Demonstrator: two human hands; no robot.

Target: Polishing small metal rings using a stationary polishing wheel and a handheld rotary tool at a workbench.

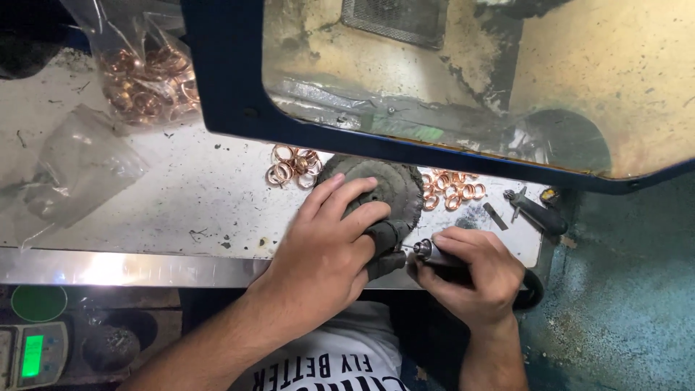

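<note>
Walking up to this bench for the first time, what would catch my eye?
Probably the copper-coloured rings scattered mid-bench, with more in a clear bag at the upper left. At the bench's front edge, the left hand presses on a dark cloth buffing wheel while the right hand grips a small metal-tipped rotary tool.

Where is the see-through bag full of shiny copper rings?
In the head view, the bag of rings sits at the worktable's far left, beside the blue frame, well away from both hands.
</note>
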